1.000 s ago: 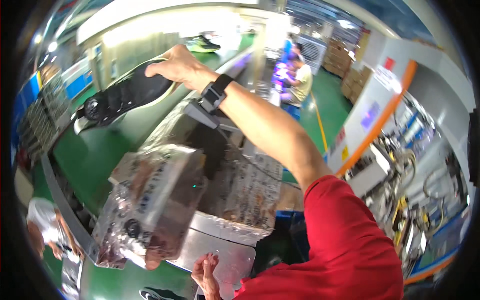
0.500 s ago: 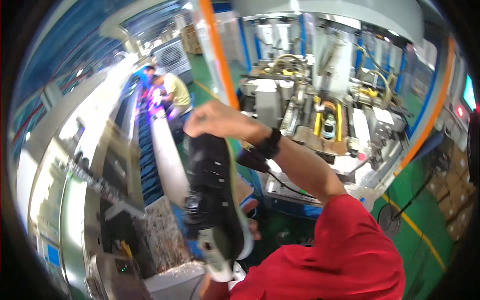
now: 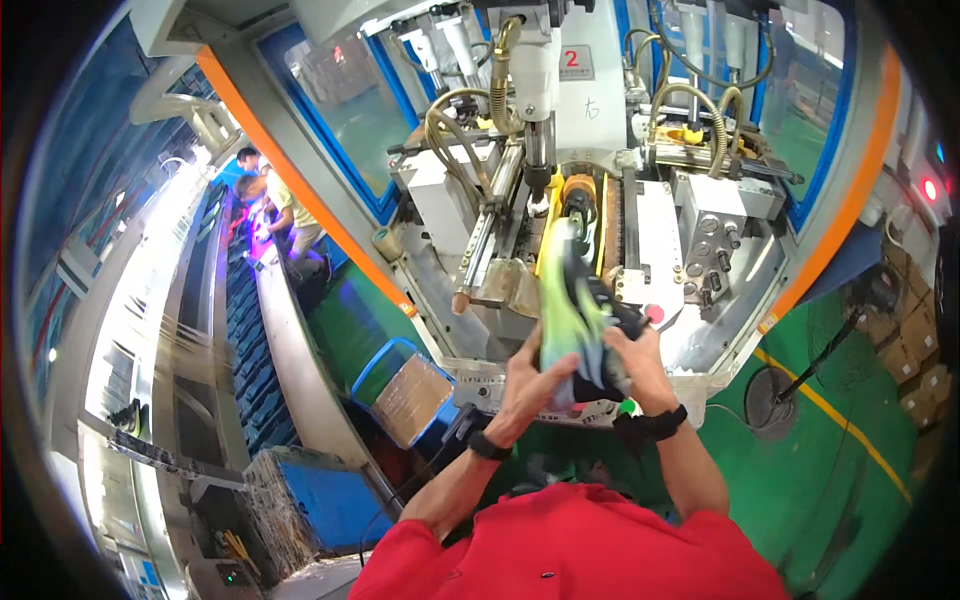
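Gripping a lime-yellow, pale-blue and black shoe (image 3: 566, 325) by its near end between left hand (image 3: 535, 388) and right hand (image 3: 645, 370), just nearer than long yellow bars (image 3: 552, 235) of a grey metal machine (image 3: 710, 240). Press evenly from both sides; keep clear of the bars. Note beyond, on a white panel (image 3: 574, 130), a grey rectangular sign (image 3: 576, 62) with a red numeral, above a dark handwritten mark (image 3: 592, 107).

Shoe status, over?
Left hand and right hand gripping shoe. Shoe motion-blurred, held before machine. Yellow bars partly hidden behind it.
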{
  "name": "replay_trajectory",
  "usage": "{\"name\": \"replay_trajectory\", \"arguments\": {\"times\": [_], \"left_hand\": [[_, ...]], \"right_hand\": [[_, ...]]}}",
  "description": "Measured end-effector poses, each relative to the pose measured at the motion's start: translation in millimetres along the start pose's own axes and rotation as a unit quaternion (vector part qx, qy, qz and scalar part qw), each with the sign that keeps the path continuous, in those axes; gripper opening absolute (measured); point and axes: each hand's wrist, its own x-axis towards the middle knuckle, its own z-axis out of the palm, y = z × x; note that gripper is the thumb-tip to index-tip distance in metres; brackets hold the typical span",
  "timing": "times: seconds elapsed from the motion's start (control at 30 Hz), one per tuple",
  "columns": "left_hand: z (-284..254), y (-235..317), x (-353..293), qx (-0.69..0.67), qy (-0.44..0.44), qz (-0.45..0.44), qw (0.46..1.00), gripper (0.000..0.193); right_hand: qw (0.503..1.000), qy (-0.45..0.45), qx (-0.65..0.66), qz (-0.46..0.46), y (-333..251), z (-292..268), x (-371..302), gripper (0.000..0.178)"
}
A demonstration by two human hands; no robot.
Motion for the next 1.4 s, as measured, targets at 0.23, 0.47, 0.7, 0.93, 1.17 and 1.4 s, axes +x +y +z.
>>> {"name": "replay_trajectory", "arguments": {"times": [0.23, 0.47, 0.7, 0.93, 1.17, 1.4], "left_hand": [[29.0, -36.1, 164.9, 0.071, -0.082, -0.010, 0.994, 0.061], [12.7, -138.3, 349.7, 0.305, 0.200, 0.049, 0.930, 0.057], [21.3, -128.0, 367.2, 0.304, 0.210, 0.031, 0.929, 0.038], [-34.1, -115.1, 331.4, -0.178, 0.155, -0.118, 0.965, 0.014], [-79.8, -54.9, 188.9, -0.300, 0.125, -0.236, 0.916, 0.013], [-166.1, -0.8, 30.1, -0.216, 0.176, -0.183, 0.943, 0.032]], "right_hand": [[0.977, 0.198, 0.000, -0.079, 8.9, -116.2, 32.4, 0.050], [0.925, 0.323, -0.121, -0.159, -49.3, -138.1, 29.1, 0.056], [0.875, 0.344, -0.297, -0.167, -86.0, -160.3, 110.9, 0.049], [0.818, 0.220, -0.523, -0.095, -152.6, -96.5, 270.8, 0.057], [0.797, 0.015, -0.602, 0.046, -122.5, 20.8, 367.9, 0.071], [0.760, 0.069, -0.646, 0.026, -16.7, 89.1, 393.2, 0.048]]}}
